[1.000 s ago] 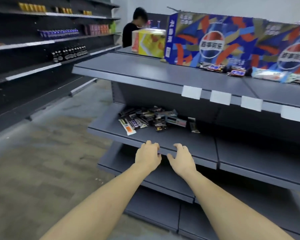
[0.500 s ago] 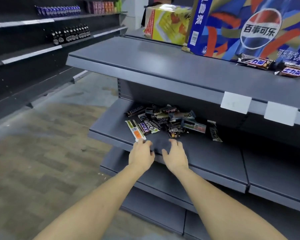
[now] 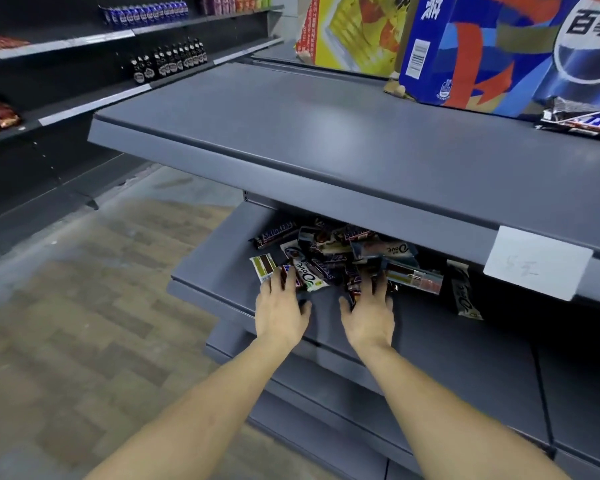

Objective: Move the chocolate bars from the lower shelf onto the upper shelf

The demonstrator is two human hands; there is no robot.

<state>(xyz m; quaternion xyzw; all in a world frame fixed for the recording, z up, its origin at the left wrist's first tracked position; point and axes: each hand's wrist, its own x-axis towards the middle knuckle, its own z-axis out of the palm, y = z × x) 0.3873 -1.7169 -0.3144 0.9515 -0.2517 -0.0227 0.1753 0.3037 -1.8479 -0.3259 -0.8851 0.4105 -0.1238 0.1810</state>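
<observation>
Both forearms enter from the bottom of the frame; compared with half a second ago, both hands have advanced from the shelf lip to the near edge of the candy heap, so the reach is ending and a first pick looks imminent. Left hand (image 3: 280, 308): fingers extended and slightly spread, tips lying over a dark bar and touching the white Dove bar (image 3: 309, 279) beside them; nothing gripped yet. Right hand (image 3: 368, 313): fingers likewise straight, tips resting on the dark wrappers at centre frame, thumb out to the left, holding nothing. The chocolate bars (image 3: 340, 258) remain heaped on the lower shelf (image 3: 222, 271), just beyond and partly under the fingertips; a Snickers bar (image 3: 277, 233) lies at the heap's far left, one stray dark bar (image 3: 465, 294) well to the right. Above, the upper shelf (image 3: 326, 140) carries a Pepsi carton (image 3: 499, 46) at upper right, with a few bars (image 3: 582, 121) already beside it. Judgement: task is barely begun; closing the fingers comes next.
</observation>
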